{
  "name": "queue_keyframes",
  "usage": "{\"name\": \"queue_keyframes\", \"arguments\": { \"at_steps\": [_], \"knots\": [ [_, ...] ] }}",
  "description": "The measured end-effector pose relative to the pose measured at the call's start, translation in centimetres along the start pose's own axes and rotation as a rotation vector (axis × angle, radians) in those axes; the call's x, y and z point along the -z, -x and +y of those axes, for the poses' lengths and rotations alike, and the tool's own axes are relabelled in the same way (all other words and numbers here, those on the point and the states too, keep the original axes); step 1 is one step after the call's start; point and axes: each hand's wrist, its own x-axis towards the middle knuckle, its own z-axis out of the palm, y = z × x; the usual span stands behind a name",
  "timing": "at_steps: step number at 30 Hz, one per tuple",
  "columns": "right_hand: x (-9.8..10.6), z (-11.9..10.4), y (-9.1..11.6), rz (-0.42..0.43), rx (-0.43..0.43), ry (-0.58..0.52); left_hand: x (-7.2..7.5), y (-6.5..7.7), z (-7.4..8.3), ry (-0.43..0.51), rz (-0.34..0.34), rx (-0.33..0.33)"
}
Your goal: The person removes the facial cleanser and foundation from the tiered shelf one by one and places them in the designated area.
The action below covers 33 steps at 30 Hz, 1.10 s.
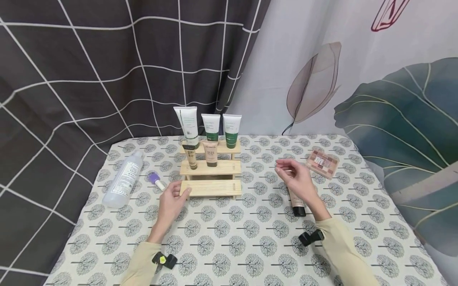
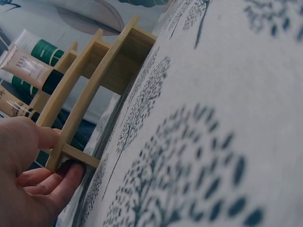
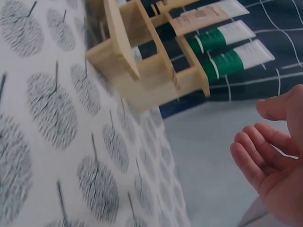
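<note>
My left hand (image 1: 171, 201) grips the left end of a three-tier wooden display stand (image 1: 211, 188), thumb on the lowest step and fingers beneath it, as the left wrist view shows. On the top tier stand a large white tube (image 1: 188, 125) and two green-and-white tubes (image 1: 231, 131). A pink BB cream tube (image 1: 210, 153) and a small gold tube (image 1: 191, 157) are on the middle tier; the lowest is bare. My right hand (image 1: 297, 180) holds nothing, its fingers loosely bent. It overlaps a beige tube with a black cap (image 1: 297, 203) lying on the table.
At the left lies a clear bottle (image 1: 123, 180) with a white label. Between it and the stand is a purple-headed brush (image 1: 156, 180). An eyeshadow palette (image 1: 323, 163) lies beyond my right hand. Curtains hang behind the tree-patterned tablecloth (image 1: 250, 246).
</note>
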Motion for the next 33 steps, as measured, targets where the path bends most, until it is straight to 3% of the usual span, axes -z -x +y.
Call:
{"name": "queue_keyframes", "arguments": {
  "at_steps": [12, 27, 33],
  "knots": [
    [-4.8, -2.0, -2.9, -0.042, 0.039, -0.21, -0.1, 0.0, 0.1, 0.027, -0.009, 0.008],
    [-11.6, -3.7, -5.5, -0.151, 0.041, -0.263, 0.0, 0.1, 0.1, 0.034, -0.003, 0.009],
    [-14.0, -4.0, -6.0, -0.18, -0.007, -0.293, -0.1, 0.2, 0.1, 0.036, -0.008, 0.019]
  ]
}}
